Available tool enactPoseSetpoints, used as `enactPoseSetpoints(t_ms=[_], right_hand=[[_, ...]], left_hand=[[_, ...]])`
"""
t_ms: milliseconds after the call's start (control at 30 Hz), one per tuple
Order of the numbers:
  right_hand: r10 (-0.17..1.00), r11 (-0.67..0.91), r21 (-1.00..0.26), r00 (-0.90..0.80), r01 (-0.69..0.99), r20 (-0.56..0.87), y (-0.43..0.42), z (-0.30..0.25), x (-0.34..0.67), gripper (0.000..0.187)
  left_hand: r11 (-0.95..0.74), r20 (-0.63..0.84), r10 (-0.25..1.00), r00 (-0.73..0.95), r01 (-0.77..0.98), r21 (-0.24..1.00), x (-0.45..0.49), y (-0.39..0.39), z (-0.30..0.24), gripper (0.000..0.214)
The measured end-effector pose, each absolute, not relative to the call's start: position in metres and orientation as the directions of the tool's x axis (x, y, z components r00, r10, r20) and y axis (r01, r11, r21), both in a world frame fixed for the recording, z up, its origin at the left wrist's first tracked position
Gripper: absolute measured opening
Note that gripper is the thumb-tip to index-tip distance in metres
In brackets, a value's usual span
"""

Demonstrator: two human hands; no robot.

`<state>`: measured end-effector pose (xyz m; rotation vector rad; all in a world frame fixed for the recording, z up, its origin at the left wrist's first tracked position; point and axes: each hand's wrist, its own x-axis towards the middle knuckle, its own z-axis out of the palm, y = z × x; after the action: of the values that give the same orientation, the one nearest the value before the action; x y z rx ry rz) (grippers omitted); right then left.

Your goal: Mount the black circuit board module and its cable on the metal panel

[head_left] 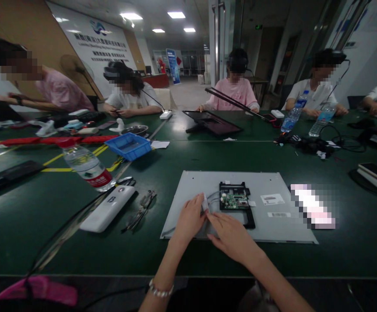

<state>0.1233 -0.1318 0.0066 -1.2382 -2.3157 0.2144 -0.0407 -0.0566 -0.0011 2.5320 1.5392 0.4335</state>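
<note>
A silver-grey flat metal panel (188, 186), apparently the back of a display, lies flat in front of me. On it sits a black plastic frame (250, 219) with a green circuit board (234, 200). Grey cables (213, 196) run left from the board toward my hands. My left hand (190, 216) is closed on a small white strip (205, 203), possibly tape, just left of the frame. My right hand (230, 236) reaches over the panel's front part, its fingers stretched out and their tips at the strip's lower end; the thumb stands apart.
A phone (313, 206) lies right of the panel. Glasses (141, 210), a white power bank (110, 208), a water bottle (87, 167) and a blue tray (129, 146) stand to the left. Across the table (181, 156), several people sit near a dark display frame (212, 122).
</note>
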Motion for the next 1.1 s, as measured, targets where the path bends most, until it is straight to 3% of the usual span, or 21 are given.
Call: enactPoseSetpoints(t_ms=[133,267,333,433,567,767,967,1100], right_hand=[[0.832,0.535,-0.418,-0.374,0.734,0.409,-0.133,0.011,0.168,0.037],[0.89,0.345,-0.439,-0.141,0.829,0.433,-0.121,0.0,0.233,0.031],[0.904,0.307,-0.43,-0.119,0.849,0.411,-0.114,-0.008,0.258,0.031],[0.918,0.313,-0.41,-0.161,0.857,0.364,-0.108,-0.015,0.275,0.029],[0.919,0.345,-0.392,-0.22,0.853,0.328,-0.104,-0.017,0.27,0.029],[0.897,0.385,-0.297,-0.279,0.874,0.343,-0.099,-0.022,0.261,0.024],[0.883,0.307,-0.19,-0.205,0.933,0.423,-0.106,-0.034,0.276,0.028],[0.891,0.292,-0.202,-0.189,0.935,0.413,-0.111,-0.04,0.283,0.029]], left_hand=[[-0.47,0.242,0.879,0.411,0.831,0.297,-0.041,-0.055,-0.005,0.042],[-0.492,0.321,0.861,0.395,0.805,0.331,-0.041,-0.058,0.002,0.023],[-0.511,0.365,0.844,0.392,0.793,0.332,-0.041,-0.062,0.008,0.021],[-0.562,0.374,0.811,0.449,0.774,0.29,-0.041,-0.068,0.015,0.024],[-0.62,0.282,0.776,0.564,0.764,0.179,-0.038,-0.074,0.018,0.032],[-0.646,0.192,0.753,0.629,0.763,0.033,-0.034,-0.074,0.023,0.016],[-0.597,0.312,0.766,0.562,0.802,0.022,-0.05,-0.07,0.031,0.021],[-0.593,0.273,0.776,0.568,0.805,0.009,-0.062,-0.067,0.03,0.017]])
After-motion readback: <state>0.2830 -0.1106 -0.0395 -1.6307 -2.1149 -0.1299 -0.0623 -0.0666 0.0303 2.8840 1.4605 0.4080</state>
